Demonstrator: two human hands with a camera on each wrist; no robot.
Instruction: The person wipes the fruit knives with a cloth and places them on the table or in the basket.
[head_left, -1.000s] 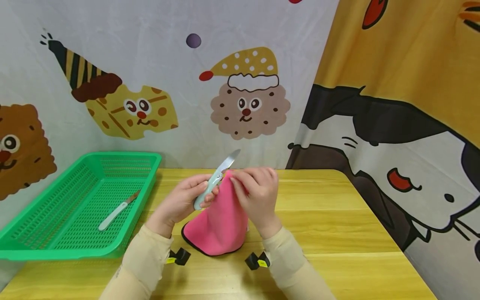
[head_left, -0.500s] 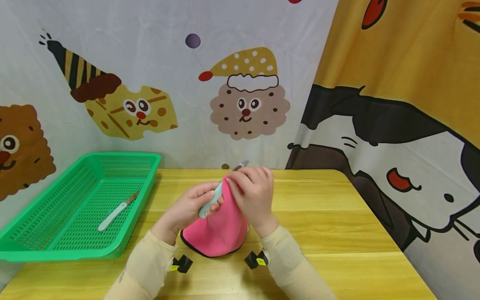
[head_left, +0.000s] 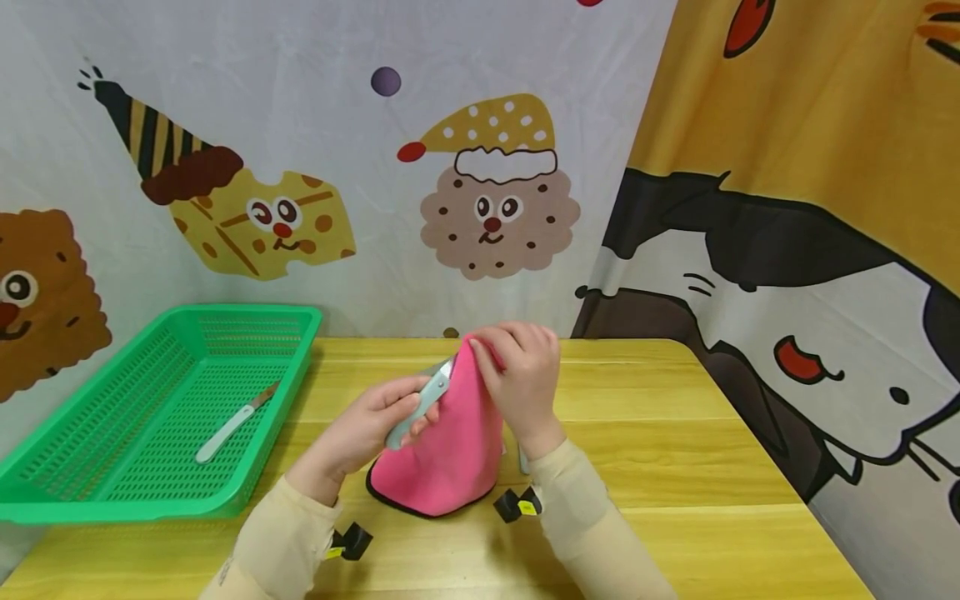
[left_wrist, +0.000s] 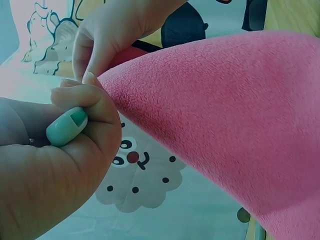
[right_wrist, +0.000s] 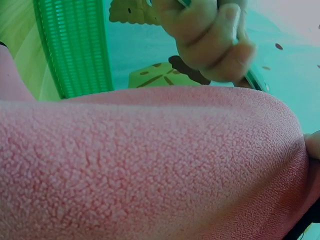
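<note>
My left hand [head_left: 378, 421] grips a small knife by its pale mint handle [head_left: 418, 410]; in the left wrist view the handle's rounded end [left_wrist: 67, 127] sticks out of the curled fingers. Only the base of the blade [head_left: 447, 367] shows in the head view, and the rest is hidden at the edge of a pink cloth [head_left: 450, 454]. This fuzzy cloth has black edging and hangs as a peak, its lower edge at the table. My right hand [head_left: 521, 375] pinches its top corner between thumb and fingers. The cloth fills most of the right wrist view [right_wrist: 140, 160].
A green perforated basket [head_left: 262, 492] stands on the left of the wooden table [head_left: 660, 467]. In it lies another knife [head_left: 228, 429] with a white handle. A pale object [head_left: 522, 460] shows partly beside the right wrist. A cartoon-printed curtain hangs behind the table.
The knife blade, in full view in front of the cloth at first, has gone behind the cloth's edge. The right hand has moved slightly up and right, carrying the cloth's top corner.
</note>
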